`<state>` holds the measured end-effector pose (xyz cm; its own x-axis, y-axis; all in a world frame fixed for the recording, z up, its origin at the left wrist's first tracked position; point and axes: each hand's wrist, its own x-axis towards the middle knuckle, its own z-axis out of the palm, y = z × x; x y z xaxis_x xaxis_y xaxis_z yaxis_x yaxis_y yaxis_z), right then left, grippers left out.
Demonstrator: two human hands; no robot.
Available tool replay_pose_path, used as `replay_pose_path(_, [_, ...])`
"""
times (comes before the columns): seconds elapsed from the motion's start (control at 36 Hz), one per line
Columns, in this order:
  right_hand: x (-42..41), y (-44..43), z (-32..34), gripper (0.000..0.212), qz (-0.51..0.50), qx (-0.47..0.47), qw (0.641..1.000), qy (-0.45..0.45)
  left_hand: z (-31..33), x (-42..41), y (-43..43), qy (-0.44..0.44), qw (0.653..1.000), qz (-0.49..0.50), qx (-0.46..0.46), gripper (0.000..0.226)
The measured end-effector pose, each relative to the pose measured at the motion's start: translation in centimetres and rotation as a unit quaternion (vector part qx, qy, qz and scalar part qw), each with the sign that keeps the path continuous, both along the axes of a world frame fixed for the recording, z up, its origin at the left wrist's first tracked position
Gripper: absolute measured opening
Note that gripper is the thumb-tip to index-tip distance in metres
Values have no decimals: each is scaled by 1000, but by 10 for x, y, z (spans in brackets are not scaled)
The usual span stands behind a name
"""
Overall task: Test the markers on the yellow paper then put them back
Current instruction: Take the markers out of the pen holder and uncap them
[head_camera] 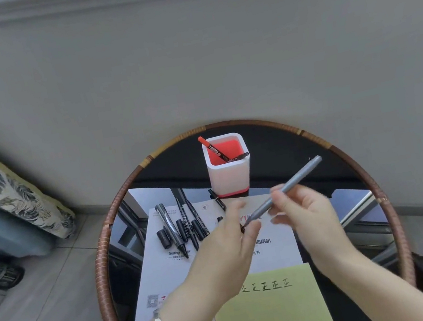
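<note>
We hold the grey marker (294,188) above the tabletop (281,148), right hand (308,217) fingers pinching its barrel, left hand (225,245) fingers pinching its lower end, yellow paper (271,316) lying below the fingers, nearer us.

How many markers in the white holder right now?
2 in the holder: red marker at back-left corner, black marker low by front-right rim. Shorter ones could be hidden inside.
</note>
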<state>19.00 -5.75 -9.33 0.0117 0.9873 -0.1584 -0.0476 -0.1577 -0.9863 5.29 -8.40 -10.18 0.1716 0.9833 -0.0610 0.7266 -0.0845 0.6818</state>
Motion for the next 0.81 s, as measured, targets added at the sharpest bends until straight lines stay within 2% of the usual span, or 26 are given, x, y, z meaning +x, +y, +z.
replay_pose_path(0.06, [9,15,1,14,-21,17,998,-55,-3,-2,0,-54,997,43,-39,39])
replay_pose_path(0.11, [21,29,-1,16,22,16,987,-157,-8,-7,-1,-84,992,69,-66,41])
replay_pose_path(0.17, [28,39,-11,22,98,-1,958,-270,-12,-12,-1,-104,986,94,-85,43])
replay_pose_path(0.22, [28,45,-23,12,151,-34,919,-364,-14,-16,0,-136,977,134,-98,39])
replay_pose_path(0.25, [27,47,-29,15,157,-40,901,-403,-16,-17,1,-157,970,157,-102,35])
replay_pose_path(0.31, [22,51,-41,29,141,-41,887,-438,-19,-19,3,-189,957,195,-104,22])
replay_pose_path(0.39, [16,57,-52,31,94,-33,889,-447,-19,-19,7,-177,958,210,-86,13])
replay_pose_path(0.47, [13,61,-63,24,70,-39,891,-446,-22,-10,15,-116,972,198,-48,3])
replay_pose_path(0.58, [8,59,-71,19,55,-34,888,-455,-32,7,35,38,989,142,31,9])
replay_pose_path(0.69, [10,57,-74,21,47,-32,893,-447,-42,26,53,197,974,67,86,11])
replay_pose_path(0.75, [11,56,-74,23,52,-32,898,-436,-46,33,59,225,968,49,98,10])
replay_pose_path(0.81, [13,56,-74,22,66,-28,901,-429,-50,36,63,239,969,23,67,10])
